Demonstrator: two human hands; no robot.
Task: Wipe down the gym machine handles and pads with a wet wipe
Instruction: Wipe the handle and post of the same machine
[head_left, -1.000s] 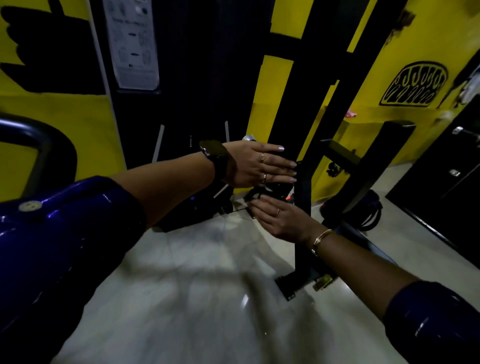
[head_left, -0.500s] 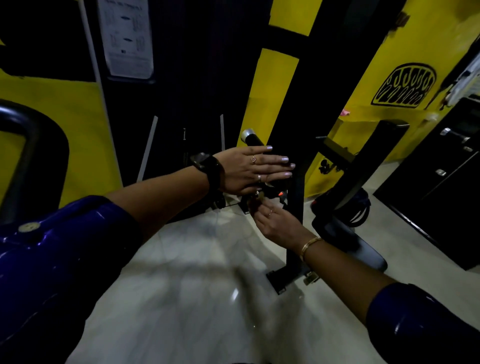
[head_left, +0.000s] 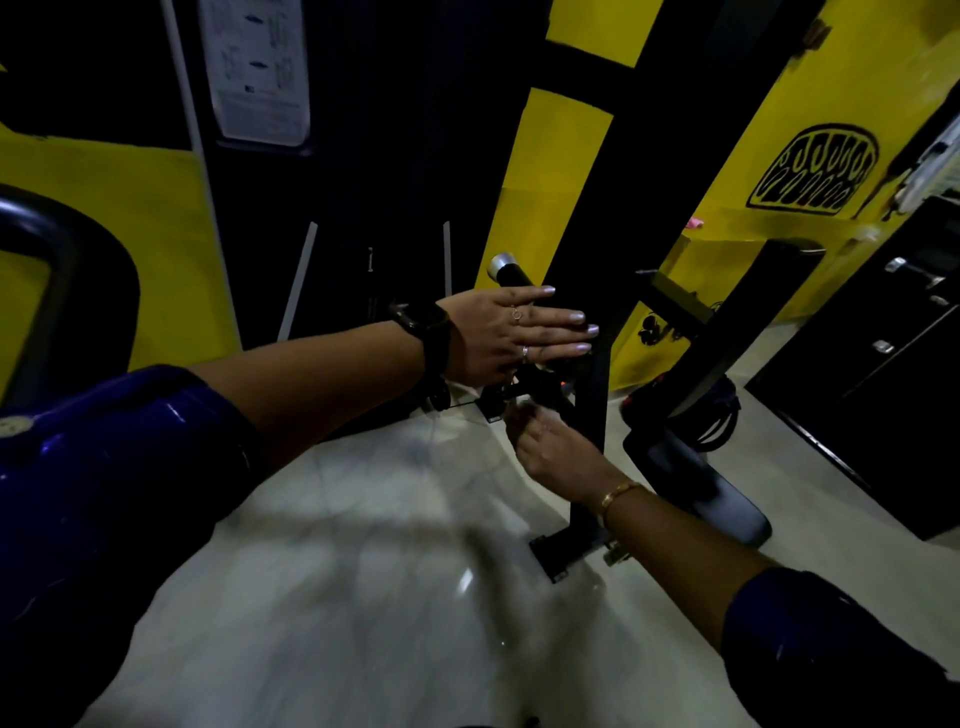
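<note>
GYM CLEAN-DOWN: In a dim, yellow-walled gym, a person bends over a machine's black handle (head_left: 517, 276). Its chrome-capped end juts up past the left hand (head_left: 511, 332), which lies flat across the grip, fingers straight and together, pressing rather than gripping. Below, the right hand (head_left: 550, 447) reaches toward the dark bracket under the handle, just beside the upright post (head_left: 589, 441). Its fingers are blurred and in shadow, so it cannot be told whether they pinch the wet wipe, and no wipe shows plainly.

The handle looks rigid and fixed to the frame, and would likely turn slick once damp. A wipe, thin and limp, would best be wrapped round the bar and drawn along it from cap to joint. A dark pad (head_left: 696, 488) sits low on the right, beyond the post, with neither hand on it. Space is tight at the joint, where post, bracket and both hands crowd together. The pale floor (head_left: 363, 571) nearer the camera offers room to step round.
</note>
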